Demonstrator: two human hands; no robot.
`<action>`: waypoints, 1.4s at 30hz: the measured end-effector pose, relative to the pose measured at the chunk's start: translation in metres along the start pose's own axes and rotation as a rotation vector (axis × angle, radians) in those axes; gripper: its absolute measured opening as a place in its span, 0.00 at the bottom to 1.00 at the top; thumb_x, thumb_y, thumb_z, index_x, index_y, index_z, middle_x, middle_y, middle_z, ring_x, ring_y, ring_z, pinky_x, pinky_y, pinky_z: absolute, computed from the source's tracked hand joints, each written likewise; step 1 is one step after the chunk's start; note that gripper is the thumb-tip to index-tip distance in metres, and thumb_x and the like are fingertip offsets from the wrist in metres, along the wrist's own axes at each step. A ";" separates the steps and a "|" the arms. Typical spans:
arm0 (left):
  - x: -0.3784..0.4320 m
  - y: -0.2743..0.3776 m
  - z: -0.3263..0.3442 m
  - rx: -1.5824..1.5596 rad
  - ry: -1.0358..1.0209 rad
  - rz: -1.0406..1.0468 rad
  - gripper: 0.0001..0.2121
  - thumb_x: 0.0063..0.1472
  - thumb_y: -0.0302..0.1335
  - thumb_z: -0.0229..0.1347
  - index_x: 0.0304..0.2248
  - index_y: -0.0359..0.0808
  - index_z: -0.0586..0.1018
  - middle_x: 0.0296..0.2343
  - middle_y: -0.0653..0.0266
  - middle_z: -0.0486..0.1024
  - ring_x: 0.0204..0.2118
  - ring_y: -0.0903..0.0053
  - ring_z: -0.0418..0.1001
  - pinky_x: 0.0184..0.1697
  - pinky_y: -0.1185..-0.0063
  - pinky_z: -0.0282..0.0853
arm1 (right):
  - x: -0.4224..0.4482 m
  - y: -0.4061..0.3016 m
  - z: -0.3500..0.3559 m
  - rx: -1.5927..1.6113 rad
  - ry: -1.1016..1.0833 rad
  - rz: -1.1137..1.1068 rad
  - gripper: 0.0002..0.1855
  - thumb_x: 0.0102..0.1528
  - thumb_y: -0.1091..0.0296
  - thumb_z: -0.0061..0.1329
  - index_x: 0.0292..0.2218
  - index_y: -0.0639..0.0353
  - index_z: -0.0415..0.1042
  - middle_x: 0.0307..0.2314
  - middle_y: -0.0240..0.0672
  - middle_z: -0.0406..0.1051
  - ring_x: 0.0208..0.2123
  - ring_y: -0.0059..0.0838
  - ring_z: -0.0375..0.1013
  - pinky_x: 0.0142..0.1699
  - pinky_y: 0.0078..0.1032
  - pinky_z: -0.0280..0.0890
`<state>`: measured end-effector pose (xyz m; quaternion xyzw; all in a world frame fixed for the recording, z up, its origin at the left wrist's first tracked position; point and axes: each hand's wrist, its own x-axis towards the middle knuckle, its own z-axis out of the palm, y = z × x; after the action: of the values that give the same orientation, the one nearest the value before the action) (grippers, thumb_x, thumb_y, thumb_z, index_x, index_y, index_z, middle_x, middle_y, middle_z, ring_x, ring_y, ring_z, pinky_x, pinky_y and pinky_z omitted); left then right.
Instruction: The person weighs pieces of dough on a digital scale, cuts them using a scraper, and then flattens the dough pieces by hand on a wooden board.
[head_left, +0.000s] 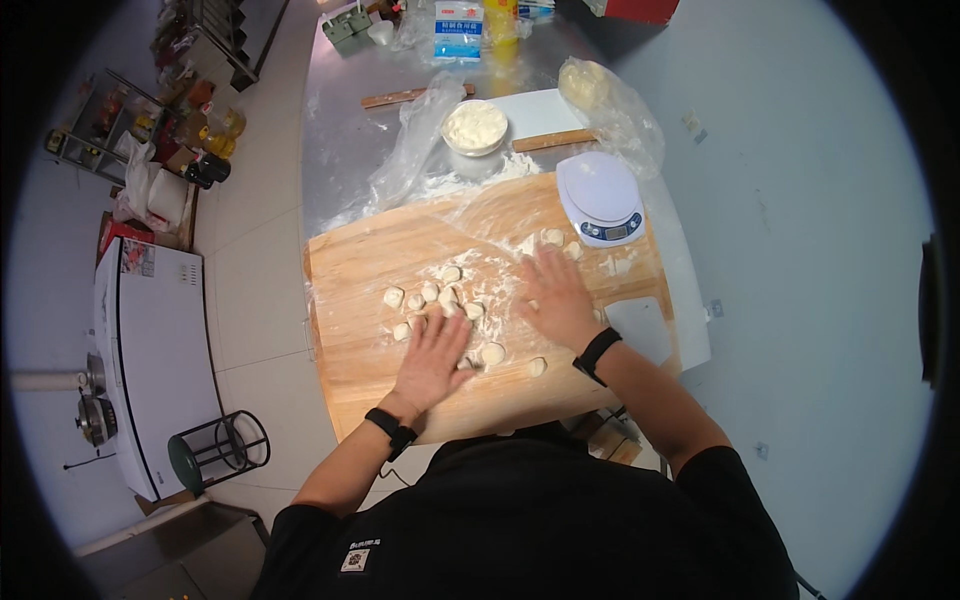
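Several small dough pieces (493, 353) lie scattered over a floured wooden board (352, 382). My left hand (433, 356) is palm down over the cluster at the centre-left, fingers spread, and it partly covers some pieces. Palm down as well, my right hand (556, 300) rests over the board's right part, slightly blurred. A dough piece (553, 237) lies just beyond its fingertips. Bits of dough show at the edges of this hand; what is beneath either palm is hidden. Neither hand grasps anything that I can see.
A white kitchen scale (600, 191) stands at the board's far right corner, and a pale flat scraper (640, 326) lies near my right wrist. Beyond the board are a bowl of flour (475, 129), a wooden stick (553, 140), a plastic bag holding dough (585, 84) and a salt packet (458, 31).
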<state>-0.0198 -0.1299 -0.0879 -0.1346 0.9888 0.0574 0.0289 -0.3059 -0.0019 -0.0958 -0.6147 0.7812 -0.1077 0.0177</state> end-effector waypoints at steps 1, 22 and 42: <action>-0.005 -0.007 0.000 0.001 0.023 -0.061 0.42 0.72 0.58 0.49 0.73 0.37 0.59 0.75 0.51 0.49 0.77 0.48 0.44 0.79 0.51 0.35 | -0.002 -0.013 0.003 0.002 -0.015 -0.055 0.43 0.69 0.38 0.45 0.70 0.63 0.61 0.72 0.56 0.53 0.74 0.54 0.51 0.76 0.56 0.45; -0.019 0.006 0.010 -0.136 0.043 0.021 0.38 0.71 0.52 0.54 0.72 0.40 0.62 0.74 0.54 0.53 0.77 0.52 0.48 0.78 0.50 0.41 | -0.062 -0.018 -0.029 0.077 -0.215 -0.203 0.44 0.65 0.43 0.55 0.70 0.64 0.60 0.71 0.54 0.55 0.75 0.54 0.50 0.77 0.55 0.44; 0.102 -0.095 -0.012 -0.248 0.275 -0.521 0.38 0.75 0.52 0.50 0.72 0.34 0.60 0.73 0.37 0.48 0.75 0.40 0.46 0.76 0.50 0.44 | -0.036 0.012 -0.020 0.016 -0.161 -0.140 0.48 0.65 0.40 0.54 0.70 0.69 0.58 0.71 0.55 0.55 0.74 0.55 0.50 0.77 0.54 0.44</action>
<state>-0.0925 -0.2492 -0.0936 -0.3922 0.9012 0.1495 -0.1080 -0.3122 0.0383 -0.0827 -0.6742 0.7316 -0.0654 0.0776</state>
